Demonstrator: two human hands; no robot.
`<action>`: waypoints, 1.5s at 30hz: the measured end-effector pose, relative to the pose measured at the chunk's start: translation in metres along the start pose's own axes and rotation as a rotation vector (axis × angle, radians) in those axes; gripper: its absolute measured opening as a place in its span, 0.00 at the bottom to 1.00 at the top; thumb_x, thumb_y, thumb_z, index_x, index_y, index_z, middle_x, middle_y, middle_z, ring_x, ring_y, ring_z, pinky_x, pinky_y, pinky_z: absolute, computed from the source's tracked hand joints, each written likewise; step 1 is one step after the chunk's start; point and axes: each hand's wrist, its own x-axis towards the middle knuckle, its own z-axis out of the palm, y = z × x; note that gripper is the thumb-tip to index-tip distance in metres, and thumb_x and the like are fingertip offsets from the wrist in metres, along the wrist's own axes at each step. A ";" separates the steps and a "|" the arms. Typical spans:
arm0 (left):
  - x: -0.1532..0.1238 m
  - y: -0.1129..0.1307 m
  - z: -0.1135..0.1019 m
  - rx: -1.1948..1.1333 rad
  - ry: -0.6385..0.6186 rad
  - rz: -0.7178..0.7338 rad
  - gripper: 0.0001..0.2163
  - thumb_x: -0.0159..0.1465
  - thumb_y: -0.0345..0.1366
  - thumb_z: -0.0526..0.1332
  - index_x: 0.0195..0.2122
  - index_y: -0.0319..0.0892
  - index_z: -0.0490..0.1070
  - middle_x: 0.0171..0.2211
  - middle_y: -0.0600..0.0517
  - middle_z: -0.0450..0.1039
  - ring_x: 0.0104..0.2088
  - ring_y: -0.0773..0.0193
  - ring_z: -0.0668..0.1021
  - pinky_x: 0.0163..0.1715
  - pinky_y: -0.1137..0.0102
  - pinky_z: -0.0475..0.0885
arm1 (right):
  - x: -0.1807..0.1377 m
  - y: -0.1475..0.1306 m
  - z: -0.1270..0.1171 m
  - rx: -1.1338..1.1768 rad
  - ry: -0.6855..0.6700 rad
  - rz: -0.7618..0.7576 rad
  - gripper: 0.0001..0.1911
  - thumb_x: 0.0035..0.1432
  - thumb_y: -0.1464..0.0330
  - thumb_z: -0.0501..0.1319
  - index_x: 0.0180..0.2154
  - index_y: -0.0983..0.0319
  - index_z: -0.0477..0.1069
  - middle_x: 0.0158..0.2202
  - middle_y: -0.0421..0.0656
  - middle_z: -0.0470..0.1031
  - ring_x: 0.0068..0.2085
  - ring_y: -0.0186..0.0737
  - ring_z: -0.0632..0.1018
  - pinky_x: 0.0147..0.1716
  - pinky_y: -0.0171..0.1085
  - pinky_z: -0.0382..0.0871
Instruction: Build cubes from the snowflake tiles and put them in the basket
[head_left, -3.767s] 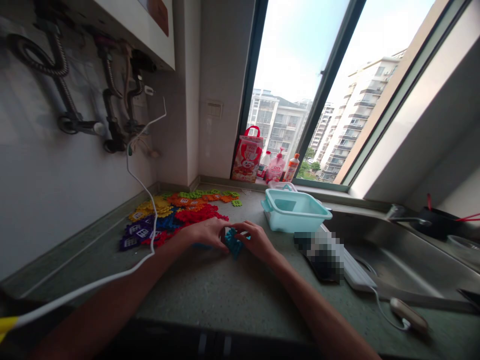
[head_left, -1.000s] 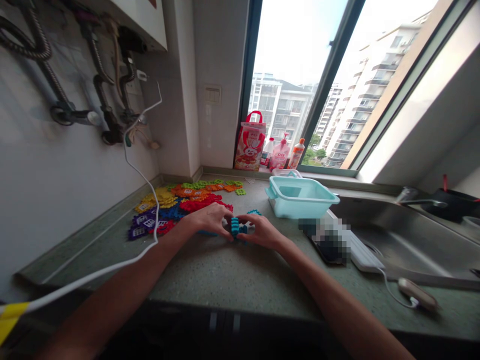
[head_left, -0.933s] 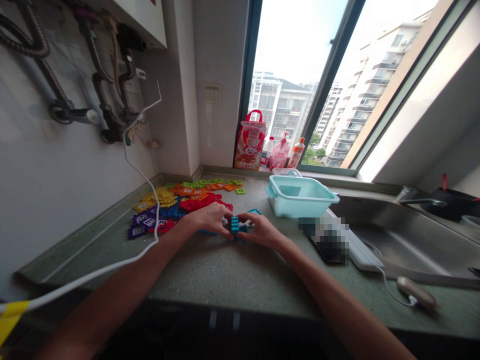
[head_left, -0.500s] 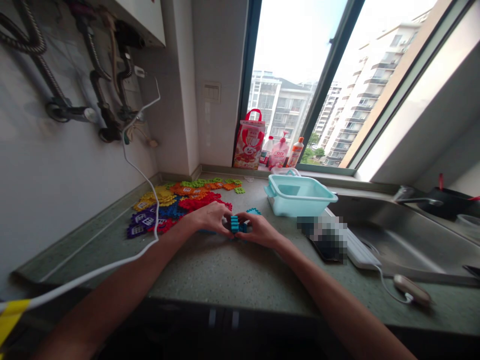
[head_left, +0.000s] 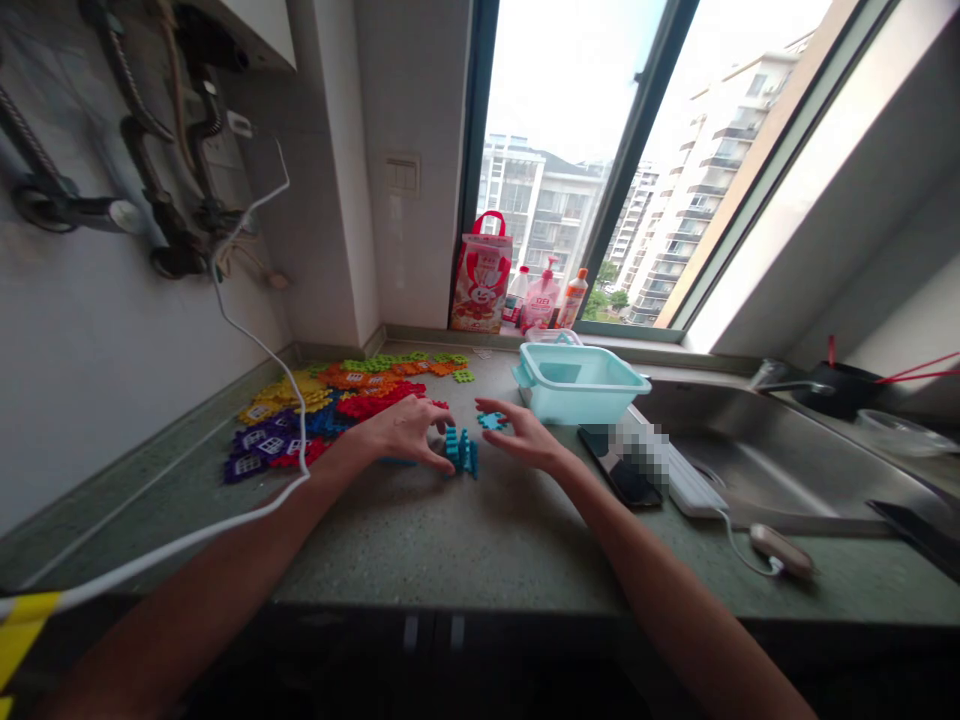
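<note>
Blue pieces (head_left: 462, 453) stand on the counter (head_left: 420, 545), the left hand (head_left: 405, 432) with fingers curved at their left end, whether pinching I cannot tell, the right hand (head_left: 529, 440) spread-fingered and apart from them. Farther off are a flat piece (head_left: 491, 421), a coloured pile (head_left: 379, 400) left and a tub (head_left: 585, 404) right

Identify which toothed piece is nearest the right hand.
The cyan piece lying flat by the right hand; the upright cluster is nearer the left hand, the multicoloured pile farther away.
</note>
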 end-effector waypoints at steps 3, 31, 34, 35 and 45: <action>0.000 0.001 0.002 0.023 0.036 0.015 0.37 0.51 0.64 0.72 0.55 0.44 0.77 0.49 0.46 0.81 0.50 0.50 0.80 0.52 0.65 0.68 | 0.000 0.018 0.001 -0.204 0.067 0.053 0.30 0.61 0.72 0.61 0.64 0.62 0.68 0.62 0.54 0.74 0.62 0.52 0.74 0.64 0.52 0.66; 0.010 0.025 0.006 0.011 0.173 0.006 0.19 0.59 0.54 0.70 0.44 0.46 0.80 0.42 0.50 0.82 0.48 0.52 0.79 0.54 0.61 0.63 | 0.006 0.008 -0.007 0.209 0.179 0.009 0.29 0.54 0.68 0.67 0.59 0.58 0.70 0.55 0.49 0.76 0.49 0.44 0.80 0.48 0.43 0.78; 0.004 0.019 0.001 0.034 0.153 -0.001 0.19 0.57 0.54 0.71 0.42 0.47 0.79 0.41 0.50 0.82 0.47 0.52 0.79 0.53 0.61 0.63 | 0.006 -0.009 -0.005 0.278 0.161 0.001 0.33 0.55 0.66 0.68 0.62 0.57 0.67 0.58 0.50 0.76 0.51 0.46 0.80 0.48 0.44 0.77; 0.003 0.017 -0.001 0.040 0.144 -0.001 0.20 0.57 0.54 0.71 0.42 0.47 0.79 0.42 0.51 0.82 0.47 0.51 0.79 0.53 0.61 0.63 | 0.006 -0.014 -0.005 0.267 0.150 -0.009 0.34 0.55 0.66 0.69 0.63 0.56 0.66 0.57 0.50 0.76 0.52 0.46 0.80 0.48 0.44 0.77; -0.002 0.018 -0.007 0.071 0.063 -0.037 0.34 0.49 0.64 0.72 0.51 0.47 0.79 0.46 0.47 0.82 0.49 0.48 0.79 0.53 0.61 0.64 | -0.002 -0.037 -0.006 -0.058 0.047 -0.131 0.42 0.54 0.71 0.67 0.69 0.55 0.60 0.57 0.50 0.74 0.51 0.46 0.79 0.46 0.42 0.77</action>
